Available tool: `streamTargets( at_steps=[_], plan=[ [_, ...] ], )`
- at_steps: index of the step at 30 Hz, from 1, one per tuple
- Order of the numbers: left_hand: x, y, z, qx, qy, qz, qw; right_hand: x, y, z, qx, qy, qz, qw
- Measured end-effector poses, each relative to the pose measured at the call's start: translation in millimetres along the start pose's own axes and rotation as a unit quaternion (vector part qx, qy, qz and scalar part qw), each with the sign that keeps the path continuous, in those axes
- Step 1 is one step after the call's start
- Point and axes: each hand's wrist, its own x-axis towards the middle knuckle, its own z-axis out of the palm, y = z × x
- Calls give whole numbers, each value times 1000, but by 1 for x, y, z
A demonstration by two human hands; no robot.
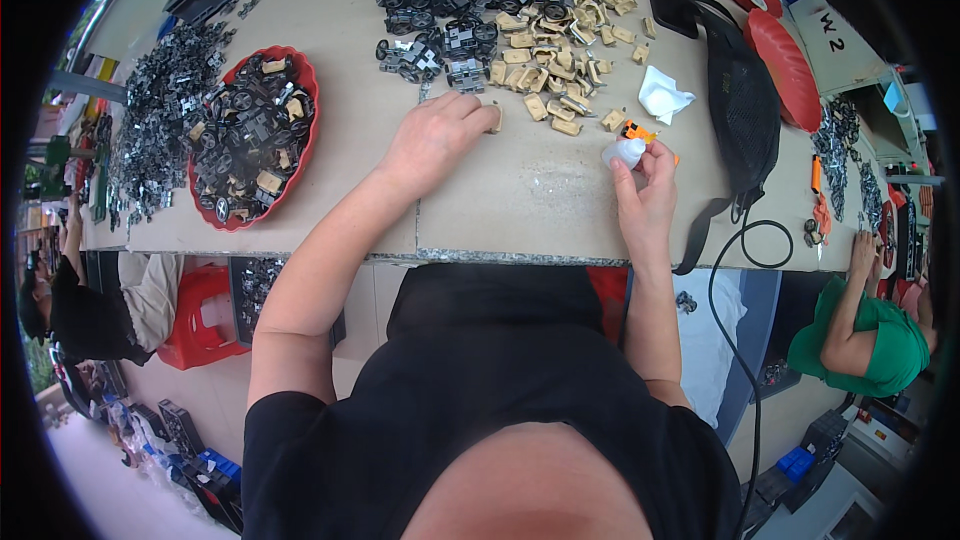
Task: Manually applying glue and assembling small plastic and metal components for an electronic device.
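My left hand (437, 136) rests palm down on the tabletop (520, 210), its fingertips pinching a small tan plastic piece (497, 118) at the near edge of a scattered heap of tan pieces (560, 50). My right hand (648, 190) is raised just over the table and holds a small white object (624, 151) between thumb and fingers. An orange and black tool (640, 132) lies right behind that hand. Beyond the tan pieces lies a pile of black wheeled parts (450, 0).
A red tray (300, 155) of black and tan parts sits at left beside a heap of dark metal parts (160, 110). A black mesh bag (745, 105), a crumpled white tissue (662, 96) and red trays (785, 65) lie at right. Other people sit at both sides.
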Motion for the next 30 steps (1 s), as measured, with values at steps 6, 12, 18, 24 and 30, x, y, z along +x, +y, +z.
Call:
streamTargets(
  at_steps=[6,12,18,24,30],
  plan=[
    [-17,8,-9,-546,112,-314,769,-1,-7,7,204,-16,8,979],
    [-34,38,-8,-755,135,-311,560,-6,-30,17,423,-113,90,894],
    [-44,42,5,-759,117,-307,562,-4,-23,38,532,-83,112,835],
    [-44,42,9,-743,114,-321,576,-8,-30,49,524,-94,80,843],
    [-44,44,6,-724,100,-333,596,-20,-32,55,356,-79,-18,931]
  ],
)
